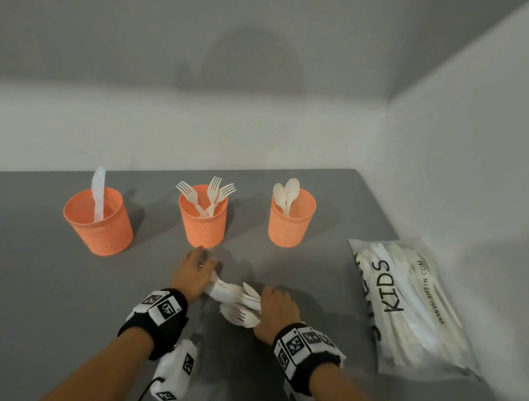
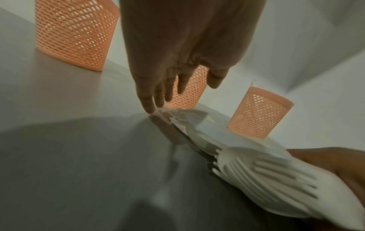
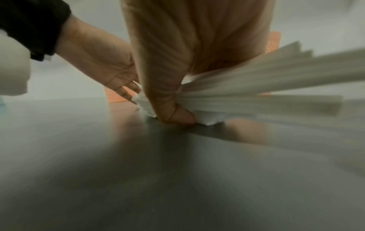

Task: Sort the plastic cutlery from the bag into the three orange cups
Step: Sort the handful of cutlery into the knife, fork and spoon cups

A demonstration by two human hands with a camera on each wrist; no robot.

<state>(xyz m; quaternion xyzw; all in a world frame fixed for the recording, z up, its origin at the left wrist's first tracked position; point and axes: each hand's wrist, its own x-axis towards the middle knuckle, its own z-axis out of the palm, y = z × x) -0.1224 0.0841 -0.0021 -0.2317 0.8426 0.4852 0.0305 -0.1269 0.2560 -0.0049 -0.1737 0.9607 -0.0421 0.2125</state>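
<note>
A bundle of white plastic cutlery [image 1: 234, 294] lies low over the grey table [image 1: 20, 265] between my hands. My right hand [image 1: 274, 302] grips its fork end, and the thumb [image 3: 177, 115] curls under the bundle [image 3: 256, 87]. My left hand [image 1: 203, 261] reaches with straight fingers [image 2: 150, 103] to the handle ends of the bundle [image 2: 256, 171]. Behind them stand three orange mesh cups. The left cup [image 1: 98, 221] holds a knife, the middle cup [image 1: 201, 221] holds forks, and the right cup [image 1: 291, 222] holds spoons. The clear bag [image 1: 409, 306] with more cutlery lies at the right.
White walls close the table at the back and along the right, just behind the bag. The middle cup stands a short way beyond my left fingertips. A cable hangs from my left wrist unit [image 1: 175, 373].
</note>
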